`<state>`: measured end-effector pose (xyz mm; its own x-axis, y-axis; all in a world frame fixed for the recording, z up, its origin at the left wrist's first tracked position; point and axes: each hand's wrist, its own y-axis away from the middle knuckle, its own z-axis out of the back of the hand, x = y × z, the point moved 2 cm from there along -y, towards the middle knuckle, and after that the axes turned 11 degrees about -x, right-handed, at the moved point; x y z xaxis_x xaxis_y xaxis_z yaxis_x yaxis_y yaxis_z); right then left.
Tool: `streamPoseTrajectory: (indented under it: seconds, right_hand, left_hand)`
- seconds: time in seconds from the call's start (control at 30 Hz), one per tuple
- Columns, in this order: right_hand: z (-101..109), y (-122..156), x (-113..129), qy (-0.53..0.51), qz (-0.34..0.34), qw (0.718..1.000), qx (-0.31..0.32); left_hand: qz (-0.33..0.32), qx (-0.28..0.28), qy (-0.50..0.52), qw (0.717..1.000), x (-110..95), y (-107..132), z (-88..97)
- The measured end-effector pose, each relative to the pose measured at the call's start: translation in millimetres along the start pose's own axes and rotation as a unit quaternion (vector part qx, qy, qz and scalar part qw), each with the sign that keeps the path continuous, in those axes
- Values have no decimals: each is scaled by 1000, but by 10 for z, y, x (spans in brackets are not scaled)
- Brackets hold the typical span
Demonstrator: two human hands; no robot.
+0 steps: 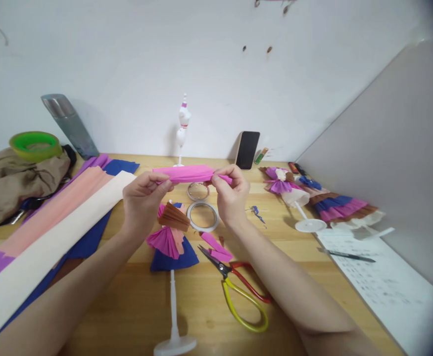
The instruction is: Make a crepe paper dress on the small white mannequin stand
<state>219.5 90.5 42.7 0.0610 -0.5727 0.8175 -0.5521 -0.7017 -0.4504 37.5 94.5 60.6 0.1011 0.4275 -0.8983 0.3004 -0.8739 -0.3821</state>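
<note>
A folded strip of pink crepe paper (188, 173) is stretched level between my two hands above the table. My left hand (144, 200) pinches its left end between thumb and fingers. At the other end, my right hand (231, 193) grips the strip, and a short tail sticks out past the fingers. Below them lies a small mannequin (173, 296) on a white stand, dressed in blue, pink, peach and brown crepe paper. Scissors (225, 272) with one red and one yellow handle lie partly open beside it, near a pink paper scrap (216, 247).
Rolls of tape (203, 216) lie behind the dressed mannequin. A bare white mannequin (184, 118) and a phone (248, 150) stand by the wall. Long crepe paper sheets (64, 257) cover the left side. Dressed mannequins (309, 225), a written sheet (372, 277) and a pen (350, 255) are at right.
</note>
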Motion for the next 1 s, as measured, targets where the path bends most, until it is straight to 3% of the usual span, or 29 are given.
streamPoseTrajectory:
  seconds: [0.2,0.57,1.0]
  right_hand:
    - [13,-20,51,7,37,999,-4]
    - [-6,-13,74,-20,16,1000,8]
    - [-22,-19,87,-35,5,999,-15]
  left_hand:
    - [-42,-12,-11,999,-22,7,21]
    - [11,-20,28,999,-72,17,19]
    - [15,-21,47,999,-104,34,-7]
